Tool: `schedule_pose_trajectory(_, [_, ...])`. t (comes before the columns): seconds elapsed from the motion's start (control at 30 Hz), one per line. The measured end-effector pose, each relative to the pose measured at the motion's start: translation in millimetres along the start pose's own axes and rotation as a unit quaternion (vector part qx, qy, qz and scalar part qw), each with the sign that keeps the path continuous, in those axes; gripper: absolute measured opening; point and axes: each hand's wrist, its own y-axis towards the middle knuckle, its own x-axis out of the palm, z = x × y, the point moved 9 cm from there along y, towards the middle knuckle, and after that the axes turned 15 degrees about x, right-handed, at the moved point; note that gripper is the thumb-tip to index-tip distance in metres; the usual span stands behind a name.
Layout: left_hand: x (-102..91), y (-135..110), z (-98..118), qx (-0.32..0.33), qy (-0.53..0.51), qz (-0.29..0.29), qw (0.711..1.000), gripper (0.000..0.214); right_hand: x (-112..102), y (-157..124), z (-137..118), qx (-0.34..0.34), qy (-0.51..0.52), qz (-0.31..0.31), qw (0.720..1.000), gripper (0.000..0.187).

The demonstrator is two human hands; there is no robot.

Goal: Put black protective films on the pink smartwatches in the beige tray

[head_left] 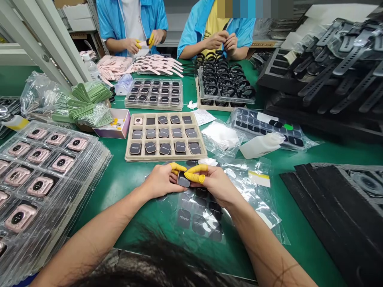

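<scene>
Green surface (pixel 115 171) spreads across the frame, and at its far edge, top centre, two people (pixel 104 24) in blue jackets work with their hands. At the centre of the frame the left hand (pixel 160 180) and right hand (pixel 214 181) meet around a dark-faced watch (pixel 183 181). Left fingers, closed in, grip its left side; right fingers, also narrow, pinch at its upper right corner. Yellow covers (pixel 196 177) sheathe some fingertips on both.

Under the wrists lies a clear sheet (pixel 176 205) bearing dark lettered squares (pixel 199 224). Just above the hands in the frame sits a beige tray (pixel 164 158) of watches (pixel 163 133), mostly face up, the upper-left one showing its pink back. Stacked clear trays (pixel 103 159) with pink watches (pixel 42 185) fill the lower left. Green straps (pixel 86 105) lie upper left, a white bottle (pixel 260 146) right of centre, grey straps (pixel 347 54) upper right, black foam (pixel 317 203) lower right.
</scene>
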Motion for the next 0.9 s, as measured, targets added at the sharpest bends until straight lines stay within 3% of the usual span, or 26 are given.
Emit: schedule_pose_trajectory(0.9, [-1.0, -1.2, 3.5, 0.002, 0.036, -0.005, 0.999, 0.057, -0.1, 0.4, 0.1, -0.012, -0.022, 0.001, 1.000, 0.046])
